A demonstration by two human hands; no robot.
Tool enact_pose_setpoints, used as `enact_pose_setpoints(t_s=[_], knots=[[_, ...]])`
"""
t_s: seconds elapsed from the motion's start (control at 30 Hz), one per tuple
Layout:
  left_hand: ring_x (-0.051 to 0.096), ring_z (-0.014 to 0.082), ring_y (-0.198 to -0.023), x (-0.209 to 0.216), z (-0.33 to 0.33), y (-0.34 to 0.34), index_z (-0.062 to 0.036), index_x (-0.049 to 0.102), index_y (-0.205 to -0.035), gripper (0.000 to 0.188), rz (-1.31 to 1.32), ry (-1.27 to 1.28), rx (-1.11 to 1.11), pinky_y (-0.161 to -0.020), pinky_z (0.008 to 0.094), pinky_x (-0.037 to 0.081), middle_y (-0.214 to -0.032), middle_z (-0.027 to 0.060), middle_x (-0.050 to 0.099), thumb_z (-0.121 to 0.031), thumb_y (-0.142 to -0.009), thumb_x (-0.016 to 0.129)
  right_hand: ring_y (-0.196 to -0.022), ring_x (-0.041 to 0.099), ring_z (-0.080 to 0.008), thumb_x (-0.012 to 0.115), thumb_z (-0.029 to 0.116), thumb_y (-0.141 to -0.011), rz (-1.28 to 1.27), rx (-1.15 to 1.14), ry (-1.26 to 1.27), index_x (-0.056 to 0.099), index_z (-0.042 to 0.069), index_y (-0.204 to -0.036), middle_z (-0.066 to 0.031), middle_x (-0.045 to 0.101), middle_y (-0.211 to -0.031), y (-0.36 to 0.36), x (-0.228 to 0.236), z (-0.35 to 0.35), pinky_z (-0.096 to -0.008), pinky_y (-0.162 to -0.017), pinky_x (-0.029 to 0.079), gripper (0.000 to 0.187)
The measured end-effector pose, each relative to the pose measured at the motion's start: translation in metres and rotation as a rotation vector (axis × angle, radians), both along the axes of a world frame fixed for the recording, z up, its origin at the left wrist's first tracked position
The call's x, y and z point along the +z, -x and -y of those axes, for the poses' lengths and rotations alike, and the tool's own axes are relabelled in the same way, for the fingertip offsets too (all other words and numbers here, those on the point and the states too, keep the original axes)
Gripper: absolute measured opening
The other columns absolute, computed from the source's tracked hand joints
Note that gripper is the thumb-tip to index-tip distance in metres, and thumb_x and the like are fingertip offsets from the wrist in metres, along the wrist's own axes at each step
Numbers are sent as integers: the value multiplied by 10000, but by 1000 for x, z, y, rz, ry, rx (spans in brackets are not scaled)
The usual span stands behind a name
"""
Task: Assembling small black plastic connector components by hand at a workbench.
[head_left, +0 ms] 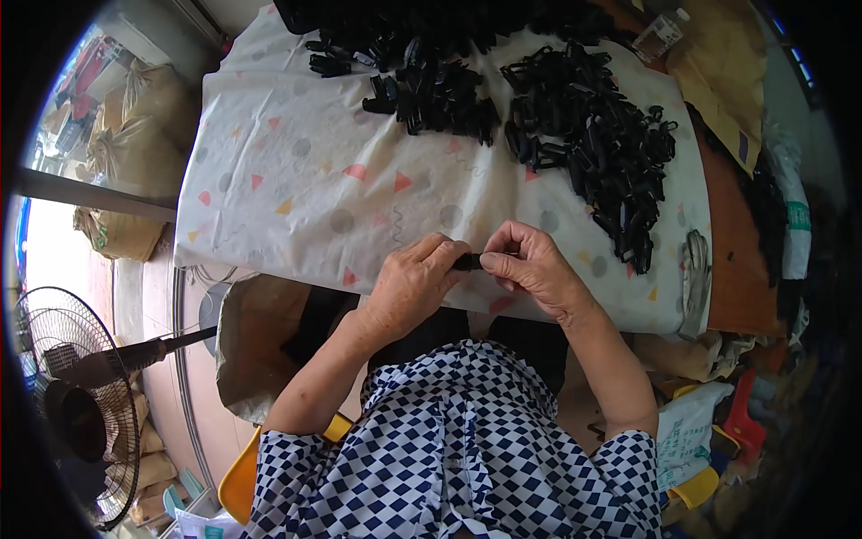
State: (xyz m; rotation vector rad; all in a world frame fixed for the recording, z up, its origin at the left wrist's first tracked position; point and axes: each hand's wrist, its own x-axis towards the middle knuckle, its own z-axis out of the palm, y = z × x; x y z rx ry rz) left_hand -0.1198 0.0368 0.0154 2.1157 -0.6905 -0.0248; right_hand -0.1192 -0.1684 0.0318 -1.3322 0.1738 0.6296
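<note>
Between my two hands, above the near edge of the table, is a small black plastic piece; its exact kind is too small to make out. My left hand is closed around its left end, the fingers covering much of it. My right hand pinches the right end between thumb and forefinger. Beyond my hands, many black plastic parts that look like small clips lie heaped in a right pile and a middle pile on the patterned white tablecloth.
A clear bottle lies at the far right beside brown paper. Folded pale gloves or cloth rest at the table's right edge. Left of me stand a black fan and an open sack. Full bags are stacked farther left.
</note>
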Motion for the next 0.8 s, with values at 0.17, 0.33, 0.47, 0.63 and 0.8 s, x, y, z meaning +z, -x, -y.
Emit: enact_pose_setpoints(t_s=[0.17, 0.33, 0.47, 0.63, 0.8], knots=[[625, 299, -771, 5, -14, 8, -32, 606, -989, 269, 88, -73, -19, -658, 375, 516, -851, 98, 602, -79, -749, 718, -551, 492, -53, 683, 125, -880, -167, 115, 11, 552, 78, -894, 15, 555, -708, 0, 2, -9, -171, -459, 364, 140], [616, 302, -782, 6, -23, 15, -18, 588, -957, 224, 3, -72, -3, -676, 389, 518, -827, 112, 581, -85, -764, 681, -545, 491, -55, 676, 139, -888, -237, 156, -6, 545, 83, -892, 17, 551, -701, 0, -3, -18, -167, -456, 369, 142], [611, 304, -773, 6, -32, 19, -16, 586, -951, 216, 15, -136, 14, -673, 392, 516, -812, 114, 573, -99, -773, 675, -563, 517, -38, 682, 174, -889, 120, 186, 289, 558, 87, -891, 27, 573, -736, 6, -3, -36, -159, -430, 357, 152], [635, 288, -870, 14, -39, 21, -1, 622, -1000, 228, -362, 19, 36, -706, 356, 519, -962, 138, 616, -110, -808, 679, -666, 581, -78, 691, 242, -884, -304, 179, -121, 542, 85, -973, 4, 591, -784, 6, -14, -32, -171, -463, 392, 234], [530, 189, -1112, -5, -50, 18, -39, 659, -1086, 275, -473, 531, 104, -849, 301, 472, -1313, 110, 477, -162, -845, 706, -786, 615, -119, 540, 523, -915, -231, 260, -334, 448, 77, -1248, -34, 584, -999, 7, -1, -54, -193, -511, 435, 564]])
